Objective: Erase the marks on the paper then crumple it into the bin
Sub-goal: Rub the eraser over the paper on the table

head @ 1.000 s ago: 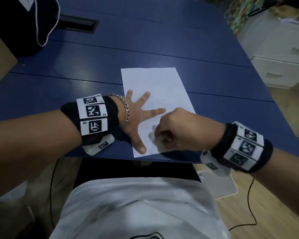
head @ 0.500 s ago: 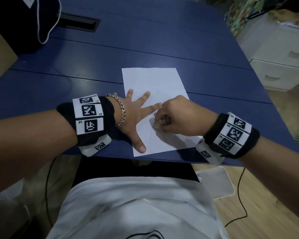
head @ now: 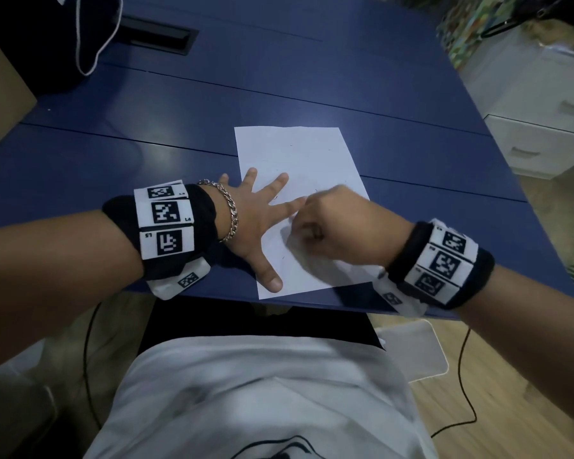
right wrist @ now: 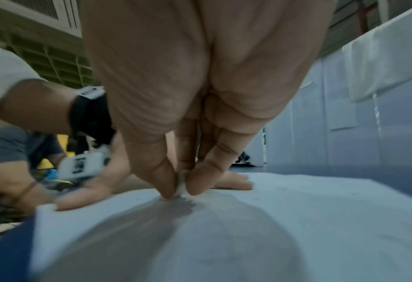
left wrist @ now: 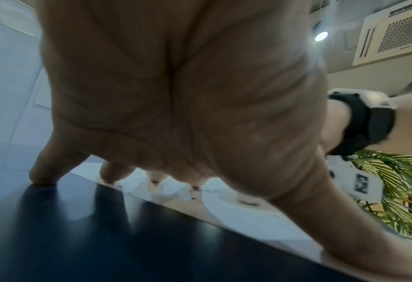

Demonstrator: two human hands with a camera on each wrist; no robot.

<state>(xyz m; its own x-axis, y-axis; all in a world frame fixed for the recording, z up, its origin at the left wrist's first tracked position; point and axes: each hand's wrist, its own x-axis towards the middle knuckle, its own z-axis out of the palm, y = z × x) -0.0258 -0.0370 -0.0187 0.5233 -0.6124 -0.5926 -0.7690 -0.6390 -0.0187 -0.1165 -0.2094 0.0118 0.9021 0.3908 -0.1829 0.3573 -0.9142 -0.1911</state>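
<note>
One paper (head: 299, 160), white, flat on blue bench (head: 179, 134), near edge at 6 o'clock. Faint small marks scattered on sheet, too tiny to read. One eraser (right wrist: 181, 188), small and white, only a sliver visible in right wrist view. Two hands in view. No bin identifiable for sure.

Left hand (head: 259, 220) spread flat, fingers straight and splayed, pressing sheet's 9 o'clock edge; thumb (head: 272, 279) down near sheet's 7 o'clock corner, little finger off the sheet on bare bench. Holding nothing. Left wrist view: fingertips (left wrist: 110, 175) planted on bench and paper, palm arched above.

Right hand (head: 338, 223) curled, at sheet's 4 o'clock area, just beside and touching left index fingertip in head view. Pinching eraser between thumb and fingertips (right wrist: 200, 183), eraser tip down on paper; grey smudge or shadow on sheet right under it, cannot tell which.

Two wrist bands with black-and-white tags, one per wrist; chain bracelet (head: 229, 210) on left wrist.

Elsewhere: dark bag with white cord (head: 80, 34) at bench's 11 o'clock corner, black slot (head: 159, 38) in bench at 11 o'clock, white drawer unit (head: 544, 120) at 2 o'clock off the bench, white tray-like thing (head: 421, 349) on floor at 5 o'clock, contents not visible.
</note>
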